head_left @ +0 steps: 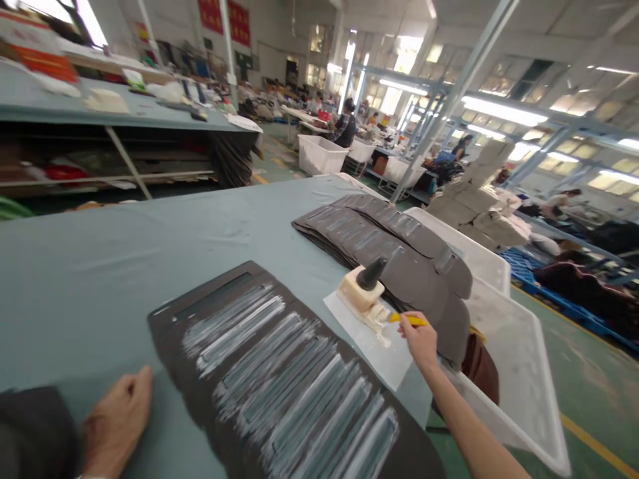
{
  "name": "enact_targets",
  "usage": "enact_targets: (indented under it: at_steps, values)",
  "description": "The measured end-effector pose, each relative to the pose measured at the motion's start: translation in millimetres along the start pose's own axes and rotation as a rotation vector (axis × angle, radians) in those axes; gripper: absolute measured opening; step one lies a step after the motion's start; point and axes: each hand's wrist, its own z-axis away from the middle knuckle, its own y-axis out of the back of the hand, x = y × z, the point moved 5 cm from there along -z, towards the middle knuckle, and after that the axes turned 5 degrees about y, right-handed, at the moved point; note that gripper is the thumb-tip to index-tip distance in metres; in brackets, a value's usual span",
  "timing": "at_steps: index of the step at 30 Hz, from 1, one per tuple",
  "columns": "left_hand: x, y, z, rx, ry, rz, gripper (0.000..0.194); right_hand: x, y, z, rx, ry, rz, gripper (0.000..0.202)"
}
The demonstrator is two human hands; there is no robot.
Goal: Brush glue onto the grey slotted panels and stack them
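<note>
A yellow-handled tool (413,320) lies nearly level across the view just over a white sheet (392,362), its long axis running side to side and its tip pointing left at a smear of pale paste (378,315); the tip itself is too blurred to make out. The right hand (418,338) pinches the handle between thumb and fingers, the forearm coming in from the lower right. Beside the paste, on the same sheet, a cream container (352,291) with a tilted black nozzle (372,273) stands in the way of anything moving further left. The sheet lies along the right edge of a dark panel (294,307), whose long axis runs from upper left to lower right, its lower end cut off by the view; slanting bands of white streaks cross it. The left hand (120,419) rests on the bench (214,226) near the panel's left edge, fingers curled in; I cannot tell whether it grips anything. Behind the container, a stack of dark panels (344,229) reaches toward the right edge of the bench, where white crates (532,372) stand. Further back, a person in dark clothing (345,126) sits beside a white bin (322,156).
</note>
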Motion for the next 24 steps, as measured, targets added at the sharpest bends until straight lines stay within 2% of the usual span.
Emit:
enact_targets:
  at_steps: [1, 2, 5, 7, 8, 11, 15, 17, 20, 24]
  values:
    - [0.1, 2.6, 2.0, -0.021, 0.059, -0.006, 0.039, 2.0, 5.5, 2.9, -0.001, 0.003, 0.021, 0.036]
    - [3.1, 5.8, 2.8, -0.023, 0.053, 0.034, 0.037, 4.4, 9.1, 4.6, -0.033, 0.004, 0.036, 0.034]
    - [10.8, 17.0, -1.7, 0.1, -0.004, 0.222, 0.03, 5.5, 12.7, 3.0, -0.066, 0.023, 0.147, 0.033]
    - [15.8, 19.4, -7.5, 0.165, -0.052, 0.277, 0.029, -9.4, -2.0, 2.6, -0.114, 0.071, 0.194, 0.036]
    - [18.9, 19.7, -10.3, 0.193, -0.07, 0.27, 0.029, -23.4, -15.7, 4.8, -0.149, 0.112, 0.198, 0.037]
    - [31.9, 19.5, -17.0, 0.251, -0.122, 0.21, 0.027, -86.1, -81.4, 23.5, -0.311, 0.267, 0.098, 0.034]
    - [47.7, 16.2, -23.1, 0.251, -0.253, 0.215, 0.025, -177.6, -200.0, 60.2, -0.587, 0.346, -0.154, 0.033]
    - [48.7, 13.1, -24.5, 0.236, -0.301, 0.218, 0.018, -214.8, -254.4, 72.9, -0.649, 0.366, -0.263, 0.032]
    - [44.7, 10.2, -24.3, 0.221, -0.321, 0.222, 0.009, -256.5, -321.2, 87.9, -0.713, 0.429, -0.354, 0.026]
    - [43.3, 11.3, -22.7, 0.22, -0.331, 0.23, 0.015, -289.3, -382.3, 118.7, -0.768, 0.539, -0.33, 0.02]
